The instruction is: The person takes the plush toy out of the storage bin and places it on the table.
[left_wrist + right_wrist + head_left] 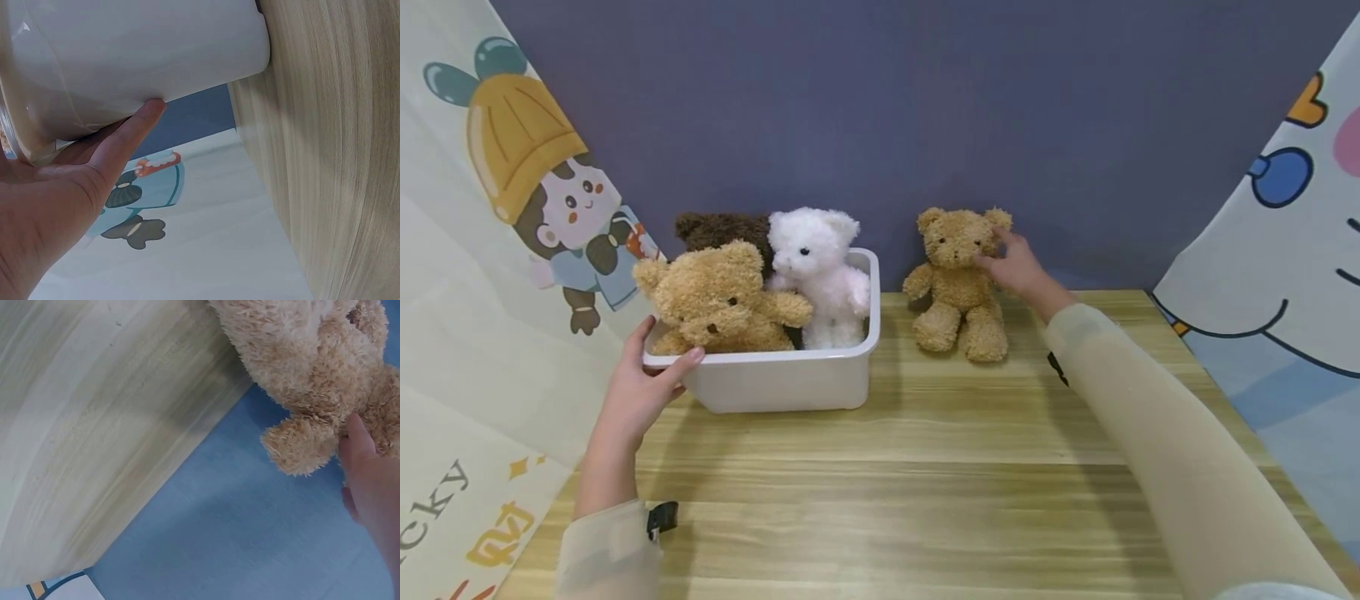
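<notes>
A white plastic bin on the table holds a light brown teddy bear, a white teddy bear and a dark brown plush partly hidden behind them. My left hand grips the bin's left front corner, thumb over the rim and fingers along the outer wall. To the right of the bin, another light brown teddy bear sits upright near the back wall. My right hand holds that bear's head from the side, below its ear; the same bear shows up close in the right wrist view.
The wood-grain table meets a dark blue back wall. A cartoon-printed sheet hangs at the left, close to the bin. Another printed sheet borders the table's right side.
</notes>
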### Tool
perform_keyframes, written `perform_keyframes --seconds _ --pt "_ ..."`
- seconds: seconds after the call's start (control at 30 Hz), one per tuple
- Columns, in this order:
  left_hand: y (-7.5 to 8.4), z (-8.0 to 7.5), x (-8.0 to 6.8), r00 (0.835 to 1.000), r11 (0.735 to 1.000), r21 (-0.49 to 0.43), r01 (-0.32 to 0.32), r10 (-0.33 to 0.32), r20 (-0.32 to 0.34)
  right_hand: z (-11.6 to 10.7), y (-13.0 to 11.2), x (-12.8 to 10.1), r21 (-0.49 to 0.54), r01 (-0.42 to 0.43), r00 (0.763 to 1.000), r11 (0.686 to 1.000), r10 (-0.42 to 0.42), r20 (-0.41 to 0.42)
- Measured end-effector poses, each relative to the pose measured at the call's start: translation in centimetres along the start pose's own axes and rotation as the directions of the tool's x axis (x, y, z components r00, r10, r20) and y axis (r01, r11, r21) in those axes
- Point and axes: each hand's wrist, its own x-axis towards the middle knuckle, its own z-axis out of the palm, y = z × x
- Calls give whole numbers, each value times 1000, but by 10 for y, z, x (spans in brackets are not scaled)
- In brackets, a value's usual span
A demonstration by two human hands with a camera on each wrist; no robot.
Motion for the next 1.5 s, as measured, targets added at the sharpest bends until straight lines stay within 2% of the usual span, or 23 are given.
perform_keyframes --seconds 0.3,0.53,0.73,0.9,1.17,1.5 --pt "2 1 0 1000 1000 -7 0 0 8 -6 3 2 73 15 1000 997 -15 1" --pt "1 0 1 1000 1000 -10 5 -5 8 -23 -22 3 101 57 998 993 -57 0" --pt "1 0 0 1000 1000 -8 -1 1 11 -27 -52 -1 178 80 997 981 -83 8" --pt "1 0 -2 1000 1000 -9 -3 3 15 -18 -81 -4 181 96 994 979 -103 29" --pt "0 0 -2 1000 1000 -3 -18 18 5 9 -124 -10 153 155 983 976 -168 75" --pt "2 0 -3 1000 1000 -11 -14 14 8 41 -169 -11 162 248 955 955 -269 125"
